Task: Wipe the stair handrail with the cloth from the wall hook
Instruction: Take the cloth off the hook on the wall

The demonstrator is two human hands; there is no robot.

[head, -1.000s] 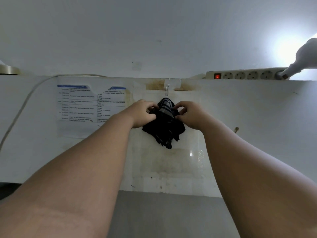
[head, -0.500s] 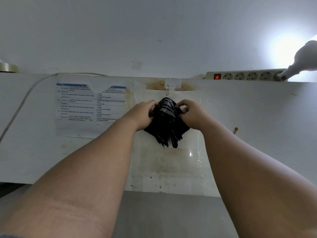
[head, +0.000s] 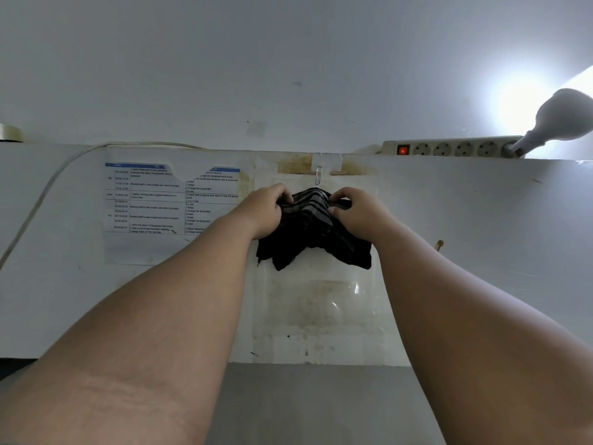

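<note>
Wall (head: 288,59): carrying a printed schedule (head: 167,200) left of the hook (head: 318,176)
Cloth (head: 311,232): dark, striped, hanging just below the hook; lower edge drooping
Left hand (head: 268,213): fingers pinching the cloth's top edge
Right hand (head: 356,213): pinching likewise

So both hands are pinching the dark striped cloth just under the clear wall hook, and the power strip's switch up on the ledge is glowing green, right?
Not quite: the head view shows the switch on the power strip glowing red. The left hand and right hand do pinch the cloth under the hook.
</note>
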